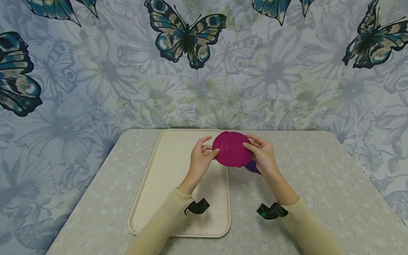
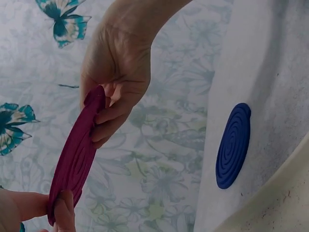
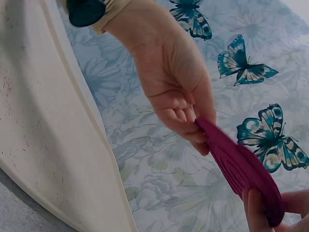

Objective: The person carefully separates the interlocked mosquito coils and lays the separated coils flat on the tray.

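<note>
A round magenta silicone lid (image 1: 232,148) with concentric ridges and small edge tabs is held up above the table. My left hand (image 1: 201,156) pinches its left edge between thumb and fingers. On the opposite edge my right hand (image 1: 263,156) grips it the same way, thumb on the near face. Both wrist views show the lid almost edge-on. A similar blue lid (image 2: 234,145) lies flat on the table, partly hidden behind the right hand and the magenta lid in the head view.
A cream rectangular tray (image 1: 178,184) with small dark specks lies on the table beneath the left arm. The pale patterned table (image 1: 318,177) extends to the right of it. Behind stands a backdrop (image 1: 204,92) printed with flowers and butterflies.
</note>
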{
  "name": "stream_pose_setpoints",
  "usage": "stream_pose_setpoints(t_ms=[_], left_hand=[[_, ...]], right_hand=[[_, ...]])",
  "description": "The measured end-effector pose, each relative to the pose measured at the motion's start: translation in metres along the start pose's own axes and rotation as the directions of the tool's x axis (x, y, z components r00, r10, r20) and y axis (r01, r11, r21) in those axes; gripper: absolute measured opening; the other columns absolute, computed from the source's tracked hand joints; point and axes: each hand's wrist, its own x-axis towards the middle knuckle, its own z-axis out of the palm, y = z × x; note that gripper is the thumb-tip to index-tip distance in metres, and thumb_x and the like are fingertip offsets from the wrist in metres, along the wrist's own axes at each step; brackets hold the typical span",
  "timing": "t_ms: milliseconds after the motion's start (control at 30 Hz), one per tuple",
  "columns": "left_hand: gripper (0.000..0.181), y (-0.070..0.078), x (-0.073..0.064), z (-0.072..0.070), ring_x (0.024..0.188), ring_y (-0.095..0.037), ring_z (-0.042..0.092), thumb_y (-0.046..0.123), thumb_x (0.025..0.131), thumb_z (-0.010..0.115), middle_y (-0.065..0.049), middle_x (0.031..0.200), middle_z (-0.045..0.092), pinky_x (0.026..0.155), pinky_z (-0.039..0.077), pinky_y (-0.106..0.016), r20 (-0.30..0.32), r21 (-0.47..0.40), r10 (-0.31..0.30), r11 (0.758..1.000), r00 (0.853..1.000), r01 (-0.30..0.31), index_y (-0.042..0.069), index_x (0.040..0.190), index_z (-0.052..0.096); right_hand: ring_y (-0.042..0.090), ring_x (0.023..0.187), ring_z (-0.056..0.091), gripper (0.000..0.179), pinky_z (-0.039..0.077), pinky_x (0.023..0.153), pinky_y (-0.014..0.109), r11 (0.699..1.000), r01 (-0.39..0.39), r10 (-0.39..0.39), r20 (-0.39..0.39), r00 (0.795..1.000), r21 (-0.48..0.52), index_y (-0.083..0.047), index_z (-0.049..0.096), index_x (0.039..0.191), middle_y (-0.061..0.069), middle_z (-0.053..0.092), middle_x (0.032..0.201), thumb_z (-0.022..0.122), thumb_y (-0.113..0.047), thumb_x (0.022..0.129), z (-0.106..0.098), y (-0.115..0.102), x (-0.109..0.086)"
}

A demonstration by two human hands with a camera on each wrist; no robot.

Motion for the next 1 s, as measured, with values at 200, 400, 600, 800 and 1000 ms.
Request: stream_pose_setpoints(t_ms=[200,400,600,800,1000], left_hand=[[0.041,0.014,-0.001,-0.009,0.083,-0.022,0.07,0.006,0.086,0.068,-0.021,0.107,0.067,0.07,0.055,-0.019,-0.08,0.029,0.004,1.0,0.997,-0.002,0.003,0.126,0.056],[0.031,-0.001,0.001,-0.006,0.103,-0.03,0.066,0.009,0.084,0.071,-0.014,0.119,0.064,0.082,0.057,-0.033,0.012,0.15,0.04,0.988,0.999,-0.041,0.006,0.114,0.065],[0.028,0.001,-0.004,0.003,0.136,-0.029,0.041,0.017,0.086,0.07,-0.014,0.143,0.045,0.101,0.047,-0.046,0.149,0.223,0.065,0.97,0.987,-0.098,0.009,0.113,0.068],[0.029,0.003,-0.004,0.004,0.139,-0.031,0.037,0.012,0.085,0.07,-0.016,0.146,0.042,0.109,0.038,-0.047,0.154,0.205,0.103,0.97,0.983,-0.134,0.006,0.112,0.066],[0.03,0.004,-0.005,0.004,0.133,-0.035,0.044,0.011,0.086,0.069,-0.016,0.144,0.044,0.103,0.045,-0.048,0.125,0.177,0.1,0.977,0.987,-0.121,0.005,0.115,0.064]], right_hand=[[0.002,0.063,0.066,0.051,0.056,0.058,0.019,0.998,-0.004,0.01,0.095,0.995,-0.062,0.005,0.042,0.138,-0.011,0.068,0.073,0.059,0.001,0.09,0.0,-0.002,-0.005],[0.002,0.066,0.067,0.051,0.056,0.059,0.019,0.999,0.005,-0.003,0.052,0.999,-0.037,0.004,0.043,0.138,-0.012,0.069,0.074,0.06,0.001,0.09,0.002,-0.001,-0.008],[0.003,0.068,0.067,0.032,0.056,0.06,0.019,0.998,-0.014,0.01,0.069,0.998,0.053,0.002,0.052,0.123,-0.009,0.07,0.079,0.058,-0.003,0.092,0.006,-0.004,-0.011],[0.002,0.067,0.067,0.032,0.055,0.061,0.017,0.995,-0.099,0.098,0.186,0.978,-0.002,0.006,0.048,0.123,-0.009,0.067,0.081,0.054,-0.007,0.094,0.007,-0.007,-0.015],[0.002,0.072,0.069,0.044,0.056,0.065,0.017,0.997,-0.078,0.081,0.161,0.984,-0.027,0.01,0.039,0.133,-0.01,0.069,0.083,0.055,-0.002,0.093,0.008,-0.006,-0.017]])
